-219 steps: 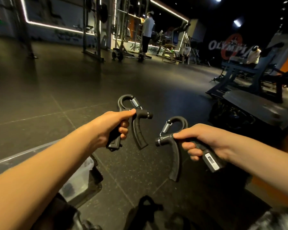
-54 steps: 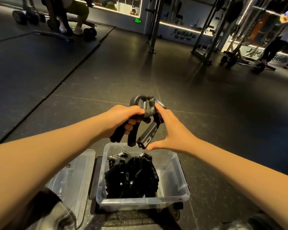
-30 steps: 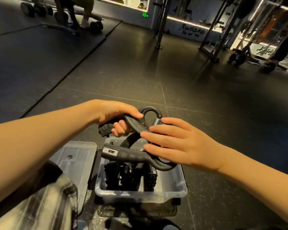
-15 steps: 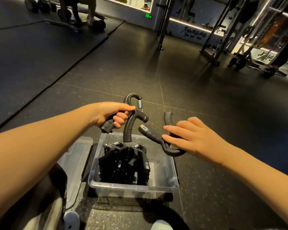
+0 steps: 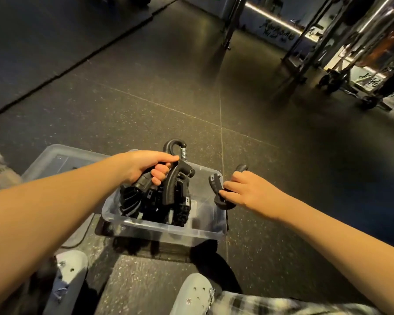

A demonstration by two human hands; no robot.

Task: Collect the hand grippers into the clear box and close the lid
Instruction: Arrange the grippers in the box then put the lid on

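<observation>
Several black hand grippers [image 5: 159,205] already crowd the clear box [image 5: 166,228] on the rubber gym floor [image 5: 282,178]. Left hand [image 5: 146,165] has its grip closed on one hand gripper [image 5: 175,178] above them; right hand [image 5: 248,192] clasps another gripper [image 5: 216,185] at the box's right rim. Lid [image 5: 55,160] lies left, clogs [image 5: 191,294] nearest.

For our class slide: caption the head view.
Left hand and right hand each lower a hand gripper into the open clear box.

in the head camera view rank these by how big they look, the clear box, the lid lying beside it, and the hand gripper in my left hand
1. clear box: largest.
2. lid: looks smaller, but my left arm hides much of it, so unsure against the box.
3. hand gripper in the left hand: clearly smallest.
</observation>
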